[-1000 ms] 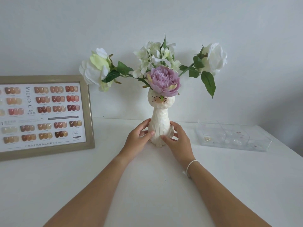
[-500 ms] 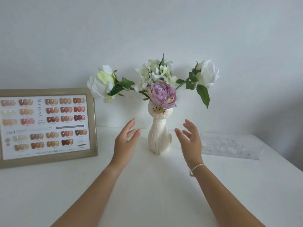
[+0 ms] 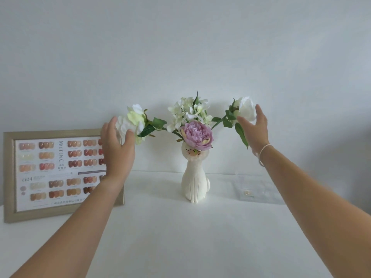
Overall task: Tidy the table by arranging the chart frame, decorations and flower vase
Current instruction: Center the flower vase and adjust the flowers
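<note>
Cat-shaped flower vase stands upright at the middle of the white counter, near the back wall, nothing touching its body. Glazed cream ceramic by the look, ribbed front legs, whiskered face under the rim. A purple peony sits at the mouth, a pale hydrangea cluster behind it, and two white roses splay out on long stems, one each side. Petals look like fabric; judgement only. Your left hand is raised, fingers spread and loosely curved, cupping just in front of the left rose; contact may be made at the fingertips, but nothing is gripped. Your right hand is likewise spread wide, palm against or just beside the right rose, not closed on it. Likely you are shaping the spread so the blooms sit even. The chart frame, brushed gold, leans at the left behind your forearm, well apart from the vase. A clear compartment tray lies flat at the right, partly hidden by your arm.
</note>
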`<state>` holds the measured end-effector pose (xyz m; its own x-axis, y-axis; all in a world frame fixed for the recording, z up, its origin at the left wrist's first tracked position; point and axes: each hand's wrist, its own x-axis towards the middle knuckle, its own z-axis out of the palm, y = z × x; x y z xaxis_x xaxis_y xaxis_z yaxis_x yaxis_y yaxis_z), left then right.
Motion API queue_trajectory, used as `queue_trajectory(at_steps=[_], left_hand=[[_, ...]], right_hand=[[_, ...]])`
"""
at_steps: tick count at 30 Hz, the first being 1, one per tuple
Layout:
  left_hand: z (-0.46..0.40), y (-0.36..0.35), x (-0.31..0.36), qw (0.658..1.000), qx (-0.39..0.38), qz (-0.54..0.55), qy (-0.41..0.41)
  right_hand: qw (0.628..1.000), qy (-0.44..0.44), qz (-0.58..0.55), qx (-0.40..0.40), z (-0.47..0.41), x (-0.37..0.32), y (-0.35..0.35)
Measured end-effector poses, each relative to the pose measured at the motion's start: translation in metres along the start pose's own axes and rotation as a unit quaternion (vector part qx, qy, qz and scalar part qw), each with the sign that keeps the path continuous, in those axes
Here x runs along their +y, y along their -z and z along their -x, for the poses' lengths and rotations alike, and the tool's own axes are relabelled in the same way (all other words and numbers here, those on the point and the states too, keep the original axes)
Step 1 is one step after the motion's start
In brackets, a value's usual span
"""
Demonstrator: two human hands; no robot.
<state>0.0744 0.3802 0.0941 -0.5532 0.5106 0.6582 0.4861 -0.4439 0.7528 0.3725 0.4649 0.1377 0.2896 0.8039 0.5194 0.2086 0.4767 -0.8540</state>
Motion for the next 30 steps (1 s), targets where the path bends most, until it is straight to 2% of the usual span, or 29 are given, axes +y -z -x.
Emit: queue_trajectory(at_steps=[5, 19, 30], left_hand=[[-0.012, -0.007, 0.001, 0.997, -0.076, 0.007, 0.018], [0.007, -0.032, 0.02, 0.984, -0.176, 0.039, -0.012], [0.026, -0.009, 0.031, 0.976, -0.212, 0.023, -0.031]], right_hand=[[0.997, -0.034, -0.031, -0.059, -0.013, -0.005, -0.004], [0.985, 0.031, 0.056, -0.16, 0.031, 0.004, -0.027], [0.99, 0.052, 0.06, -0.117, 0.074, 0.0, 0.002]])
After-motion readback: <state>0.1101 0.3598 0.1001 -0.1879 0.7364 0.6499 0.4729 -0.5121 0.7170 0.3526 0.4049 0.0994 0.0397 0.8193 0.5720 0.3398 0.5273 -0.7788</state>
